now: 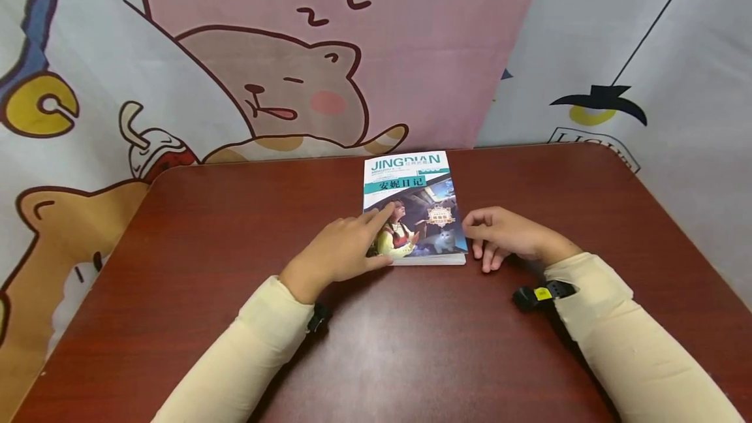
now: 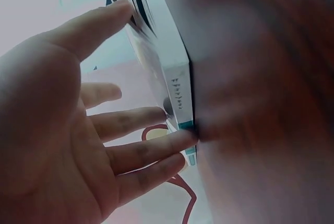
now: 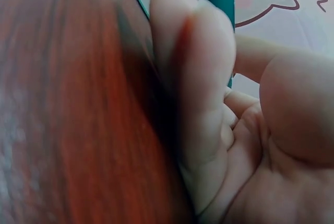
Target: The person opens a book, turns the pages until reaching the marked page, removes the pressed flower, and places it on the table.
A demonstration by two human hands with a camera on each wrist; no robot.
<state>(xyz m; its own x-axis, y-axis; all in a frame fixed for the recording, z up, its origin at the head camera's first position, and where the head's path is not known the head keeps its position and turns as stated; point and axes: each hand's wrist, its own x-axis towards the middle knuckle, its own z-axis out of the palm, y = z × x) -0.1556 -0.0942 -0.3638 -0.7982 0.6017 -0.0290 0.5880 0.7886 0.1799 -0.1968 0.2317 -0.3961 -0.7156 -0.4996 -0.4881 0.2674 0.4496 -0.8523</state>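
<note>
"What is the table (image 1: pixel 376 351) looking like?"

"It's showing reddish-brown wood grain, streaky, with a glossy patch catching light and rounded far corners. Behind it, a softly creased cloth backdrop (image 1: pixel 429 70) is hanging, a sleeping cartoon animal printed on it."

"And the sleeves?"

"Pale cream, smooth and closely fitting, wrinkling slightly. Near the right cuff, a small black strap (image 1: pixel 543 294) is carrying a yellow patch."

"Where is the book (image 1: pixel 422 214) lying?"

"On the table, toward the far edge, between the hands. It's a thin rectangular paperback, facing up, its white spine showing in the left wrist view, where the page edges are fanning slightly. The cover is bearing teal 'JINGDIAN' lettering, a teal title band and a dark picture of a figure in a red vest beside a pale cat."

"What are the hands doing?"

"The left hand (image 1: pixel 341 248) is resting at the book's left side, fingers extended and uncurled, touching it. The right hand (image 1: pixel 510 235) is bending its fingers at the right edge; whether it's pinching the cover, I cannot tell."
</note>
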